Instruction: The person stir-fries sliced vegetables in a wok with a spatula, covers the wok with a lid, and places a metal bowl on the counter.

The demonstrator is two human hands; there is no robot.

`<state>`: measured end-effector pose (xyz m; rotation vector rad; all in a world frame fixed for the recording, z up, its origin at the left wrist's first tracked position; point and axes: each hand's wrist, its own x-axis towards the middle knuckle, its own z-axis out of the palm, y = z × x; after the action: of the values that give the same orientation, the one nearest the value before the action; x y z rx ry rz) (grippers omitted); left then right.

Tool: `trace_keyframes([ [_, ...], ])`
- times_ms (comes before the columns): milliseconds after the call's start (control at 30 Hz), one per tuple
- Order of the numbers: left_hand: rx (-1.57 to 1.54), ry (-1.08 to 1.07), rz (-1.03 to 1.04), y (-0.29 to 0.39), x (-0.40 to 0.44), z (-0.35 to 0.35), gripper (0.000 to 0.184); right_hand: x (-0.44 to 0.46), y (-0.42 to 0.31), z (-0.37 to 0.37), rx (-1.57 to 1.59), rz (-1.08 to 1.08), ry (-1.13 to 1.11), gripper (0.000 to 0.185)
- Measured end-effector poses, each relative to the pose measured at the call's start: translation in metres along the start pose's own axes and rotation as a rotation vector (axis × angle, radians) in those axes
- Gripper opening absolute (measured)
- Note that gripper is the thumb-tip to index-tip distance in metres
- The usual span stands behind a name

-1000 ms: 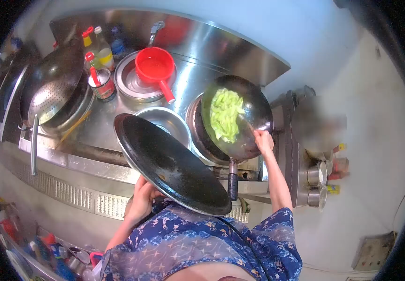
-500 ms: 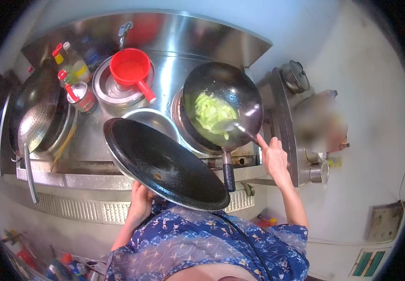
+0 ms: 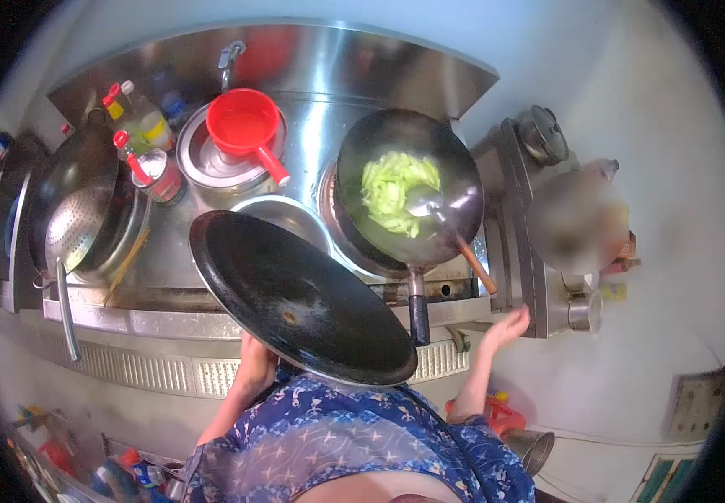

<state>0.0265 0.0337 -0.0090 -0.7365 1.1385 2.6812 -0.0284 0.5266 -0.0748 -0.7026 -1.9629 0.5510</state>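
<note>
My left hand (image 3: 255, 362) grips the edge of a large black wok lid (image 3: 321, 310), tilted with its inner face up, in front of the stove. A black wok (image 3: 455, 159) on the burner holds sliced pale green vegetables (image 3: 394, 189). Inside the wok rests a metal spatula (image 3: 425, 204) on the vegetables, its wooden handle leaning over the near right rim. Below the handle's end, my right hand (image 3: 507, 329) is apart from it and empty, fingers loosely extended. The lid hides most of my left fingers.
A red dipper (image 3: 243, 121) sits on a lidded pot (image 3: 193, 163). Left of it stand bottles (image 3: 149, 126), a tin (image 3: 160, 176), and another wok with a perforated skimmer (image 3: 77, 222). A metal basin (image 3: 283, 220) lies behind the lid. A side counter at right bears a pot (image 3: 541, 138).
My right hand has let go of the spatula and moved down toward me. The spatula now rests in the wok unheld. The left hand still holds the lid, nearly unmoved.
</note>
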Motion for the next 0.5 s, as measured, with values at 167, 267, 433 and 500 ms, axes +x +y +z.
trace_keyframes([
  [167,-0.024,-0.061,0.048,0.006,-0.004,0.006,0.033,-0.161,0.168,0.028,0.309,1.134,-0.486,0.045],
  [267,0.169,0.009,0.051,0.007,-0.012,0.006,0.033,-0.227,0.167,0.06,0.465,1.072,-0.659,0.037],
  [433,0.356,0.113,0.104,-0.007,-0.015,-0.015,0.037,-0.242,0.123,0.066,0.718,1.402,-0.44,0.038],
  [500,0.338,0.116,0.131,-0.011,-0.017,-0.024,0.038,-0.241,0.12,0.068,0.737,1.437,-0.412,0.038],
])
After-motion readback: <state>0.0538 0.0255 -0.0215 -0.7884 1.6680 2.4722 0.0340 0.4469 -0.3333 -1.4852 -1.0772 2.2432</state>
